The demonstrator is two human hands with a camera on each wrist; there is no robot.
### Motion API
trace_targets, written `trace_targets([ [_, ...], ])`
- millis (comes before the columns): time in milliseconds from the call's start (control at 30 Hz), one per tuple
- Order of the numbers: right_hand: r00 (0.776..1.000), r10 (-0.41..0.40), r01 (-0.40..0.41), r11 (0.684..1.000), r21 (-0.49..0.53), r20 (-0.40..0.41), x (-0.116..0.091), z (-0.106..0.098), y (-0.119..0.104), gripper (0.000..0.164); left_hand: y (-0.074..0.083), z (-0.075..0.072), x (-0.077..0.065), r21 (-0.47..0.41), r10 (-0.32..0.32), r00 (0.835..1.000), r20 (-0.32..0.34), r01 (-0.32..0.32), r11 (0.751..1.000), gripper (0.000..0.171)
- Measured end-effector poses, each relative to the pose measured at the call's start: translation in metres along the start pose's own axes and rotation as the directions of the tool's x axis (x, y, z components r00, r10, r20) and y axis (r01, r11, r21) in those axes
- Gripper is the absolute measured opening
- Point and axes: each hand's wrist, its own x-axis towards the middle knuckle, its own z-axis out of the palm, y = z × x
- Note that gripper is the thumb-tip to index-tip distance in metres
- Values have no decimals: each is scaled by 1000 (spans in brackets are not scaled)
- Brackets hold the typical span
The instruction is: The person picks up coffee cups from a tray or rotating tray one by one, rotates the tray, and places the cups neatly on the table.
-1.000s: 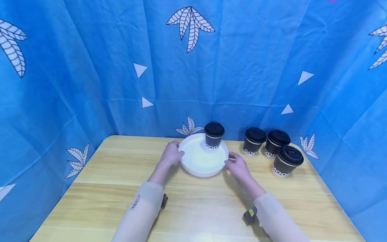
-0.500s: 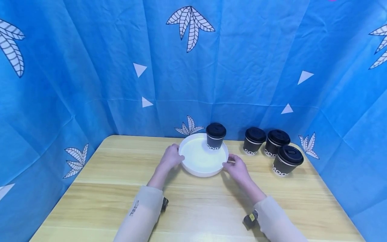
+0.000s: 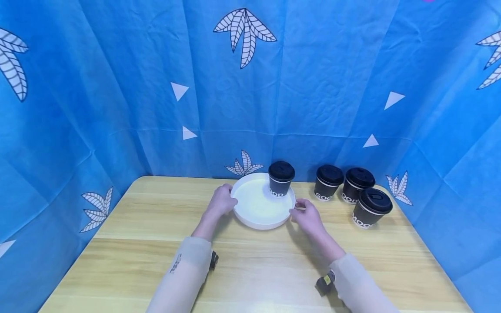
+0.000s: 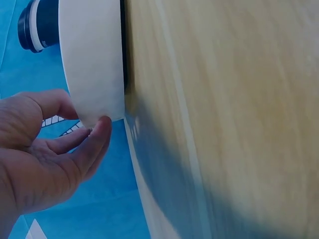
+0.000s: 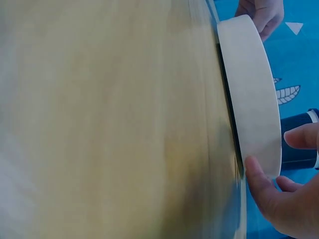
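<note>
A round white tray with a low wall is at the table's far side. One dark lidded paper coffee cup stands upright inside it, toward the back right. My left hand grips the tray's left side, the thumb over the rim and fingertips against the wall's outside. At the opposite side my right hand holds the wall, with one fingertip at its lower edge and the thumb by the rim. A dark strip shows under the tray in both wrist views.
Three more lidded coffee cups stand at the right: a left one, a rear one and a front one. The wooden table ends against a blue patterned curtain at the back.
The cup in the tray has shifted slightly right and toward me, while the tray keeps nearly the same place. The right fingers have shifted a little along the wall. The other cups stay put.
</note>
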Motion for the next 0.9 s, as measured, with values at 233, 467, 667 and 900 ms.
trace_targets([
  [233, 1000, -25, 25, 999, -41, -15, 14, -3, -2, 56, 0, 2, 7, 2, 2, 1000, -10, -2, 1000, 51],
  [467, 999, -31, 30, 995, -98, -8, 19, -3, -3, 58, -2, 2, 11, 10, 8, 1000, -9, -8, 1000, 53],
  [667, 999, -33, 34, 995, -90, 10, 18, -1, -3, 58, -4, 4, 16, 8, 32, 999, -11, -32, 999, 53],
  [900, 999, -37, 37, 995, -96, 3, 15, 0, -1, 57, -5, 5, 18, 17, 51, 999, -7, -51, 999, 55],
])
